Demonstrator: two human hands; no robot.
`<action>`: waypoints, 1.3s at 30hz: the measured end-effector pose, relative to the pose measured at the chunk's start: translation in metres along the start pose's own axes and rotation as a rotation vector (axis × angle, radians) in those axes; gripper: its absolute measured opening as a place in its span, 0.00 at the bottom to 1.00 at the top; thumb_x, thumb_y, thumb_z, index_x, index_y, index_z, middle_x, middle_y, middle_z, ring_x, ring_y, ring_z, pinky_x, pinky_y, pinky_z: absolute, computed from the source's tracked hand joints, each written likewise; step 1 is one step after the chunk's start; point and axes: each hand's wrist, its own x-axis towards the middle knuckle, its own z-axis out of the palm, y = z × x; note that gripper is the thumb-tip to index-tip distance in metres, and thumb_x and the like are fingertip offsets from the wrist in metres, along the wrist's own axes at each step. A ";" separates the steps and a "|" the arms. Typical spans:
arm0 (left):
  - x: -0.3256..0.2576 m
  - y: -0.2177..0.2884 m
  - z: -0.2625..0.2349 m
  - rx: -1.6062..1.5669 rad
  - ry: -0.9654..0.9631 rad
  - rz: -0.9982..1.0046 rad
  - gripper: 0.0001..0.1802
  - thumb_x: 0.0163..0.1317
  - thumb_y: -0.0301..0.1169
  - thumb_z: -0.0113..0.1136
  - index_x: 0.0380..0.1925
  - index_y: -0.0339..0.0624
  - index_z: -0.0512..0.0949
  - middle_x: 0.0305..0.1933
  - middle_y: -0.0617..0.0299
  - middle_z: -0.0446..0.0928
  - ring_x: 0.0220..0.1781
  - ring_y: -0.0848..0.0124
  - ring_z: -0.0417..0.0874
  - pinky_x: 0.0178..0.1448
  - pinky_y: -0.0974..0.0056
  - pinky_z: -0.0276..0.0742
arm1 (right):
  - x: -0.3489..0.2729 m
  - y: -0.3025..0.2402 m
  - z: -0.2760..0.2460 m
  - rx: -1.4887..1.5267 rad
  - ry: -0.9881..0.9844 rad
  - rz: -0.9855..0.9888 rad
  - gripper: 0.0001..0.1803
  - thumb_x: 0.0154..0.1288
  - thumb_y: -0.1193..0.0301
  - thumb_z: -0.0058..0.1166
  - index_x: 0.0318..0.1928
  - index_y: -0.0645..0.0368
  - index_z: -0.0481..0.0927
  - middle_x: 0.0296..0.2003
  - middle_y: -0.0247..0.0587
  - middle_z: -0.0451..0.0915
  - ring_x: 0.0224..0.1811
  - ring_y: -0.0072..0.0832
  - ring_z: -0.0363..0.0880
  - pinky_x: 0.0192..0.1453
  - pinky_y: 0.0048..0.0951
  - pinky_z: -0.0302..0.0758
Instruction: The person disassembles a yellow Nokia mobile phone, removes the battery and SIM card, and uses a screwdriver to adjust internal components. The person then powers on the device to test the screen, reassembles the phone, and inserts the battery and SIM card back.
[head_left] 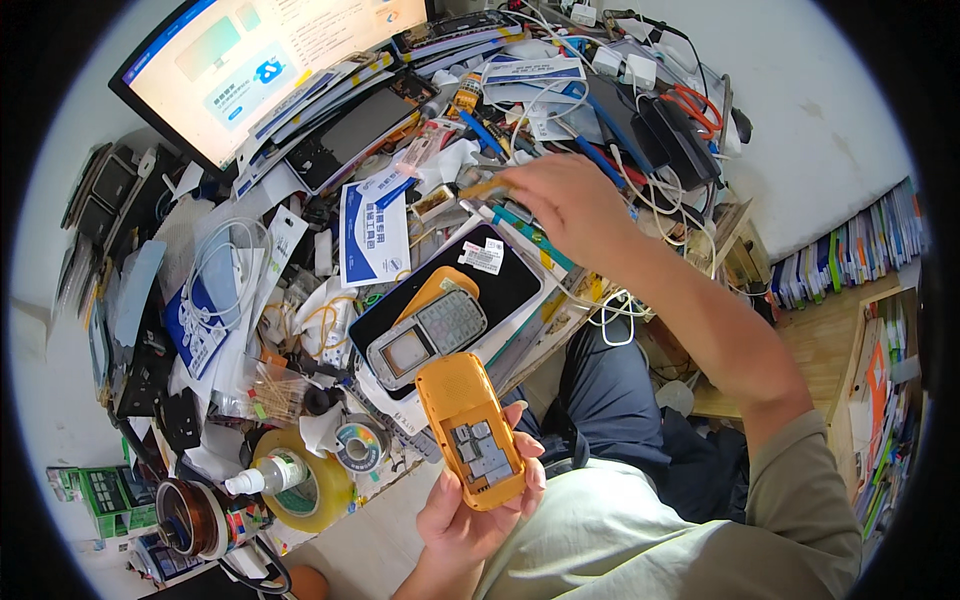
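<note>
My left hand (470,520), at the lower middle, grips the back half of an orange mobile phone (450,400) by its lower end. Its inner side faces up, with metal card holders and a board showing in the battery bay. My right hand (575,205) reaches over the cluttered desk, its fingers pinched on a thin yellow-brown stick-like tool (487,187). That tool points at a small white box (434,204) with brown stuff inside. Between the hands, a grey keypad front frame (440,325) and another orange shell part (438,287) lie on a large black-screened device (515,275).
A lit monitor (250,75) stands at the far left. Cables (625,310) hang over the desk's right edge. At the front left are a spray bottle (268,476), a roll of yellow tape (330,495) and a solder spool (358,443). Red-handled pliers (697,110) lie at the back right.
</note>
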 end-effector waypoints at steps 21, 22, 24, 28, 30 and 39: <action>0.019 -0.031 0.002 0.106 0.050 -0.132 0.45 0.66 0.66 0.49 0.71 0.46 0.59 0.56 0.52 0.72 0.42 0.63 0.80 0.34 0.64 0.74 | -0.112 -0.090 -0.065 0.886 -0.091 0.145 0.17 0.69 0.79 0.56 0.57 0.69 0.81 0.40 0.46 0.85 0.33 0.27 0.81 0.35 0.23 0.76; 0.020 -0.033 0.003 0.150 0.074 -0.132 0.44 0.65 0.67 0.50 0.71 0.51 0.59 0.56 0.53 0.72 0.41 0.64 0.80 0.33 0.64 0.75 | -0.115 -0.089 -0.065 0.890 -0.086 0.124 0.17 0.67 0.80 0.57 0.56 0.69 0.82 0.38 0.47 0.85 0.33 0.29 0.81 0.34 0.24 0.76; 0.022 -0.038 0.005 0.154 0.122 -0.122 0.42 0.63 0.67 0.50 0.71 0.59 0.58 0.55 0.55 0.73 0.40 0.65 0.82 0.30 0.64 0.77 | -0.121 -0.091 -0.063 0.922 -0.077 0.132 0.17 0.66 0.81 0.58 0.55 0.68 0.83 0.35 0.47 0.84 0.31 0.30 0.81 0.33 0.26 0.75; 0.027 -0.047 0.009 0.137 0.200 -0.092 0.44 0.59 0.68 0.54 0.71 0.63 0.58 0.54 0.59 0.74 0.38 0.66 0.84 0.30 0.64 0.82 | -0.129 -0.092 -0.062 0.921 -0.064 0.135 0.18 0.64 0.83 0.58 0.55 0.66 0.83 0.32 0.45 0.81 0.28 0.30 0.80 0.30 0.28 0.74; 0.030 -0.048 0.006 0.175 0.165 -0.099 0.44 0.59 0.68 0.54 0.71 0.63 0.58 0.55 0.59 0.74 0.39 0.65 0.84 0.30 0.64 0.83 | -0.133 -0.089 -0.062 0.897 -0.067 0.122 0.19 0.64 0.84 0.57 0.56 0.65 0.83 0.31 0.44 0.80 0.28 0.29 0.80 0.30 0.28 0.74; 0.029 -0.057 0.005 0.103 0.161 -0.108 0.45 0.60 0.68 0.54 0.72 0.62 0.56 0.60 0.57 0.71 0.39 0.63 0.85 0.30 0.64 0.82 | -0.139 -0.084 -0.059 0.706 -0.003 0.119 0.19 0.58 0.82 0.63 0.52 0.60 0.86 0.36 0.37 0.79 0.27 0.25 0.71 0.29 0.24 0.69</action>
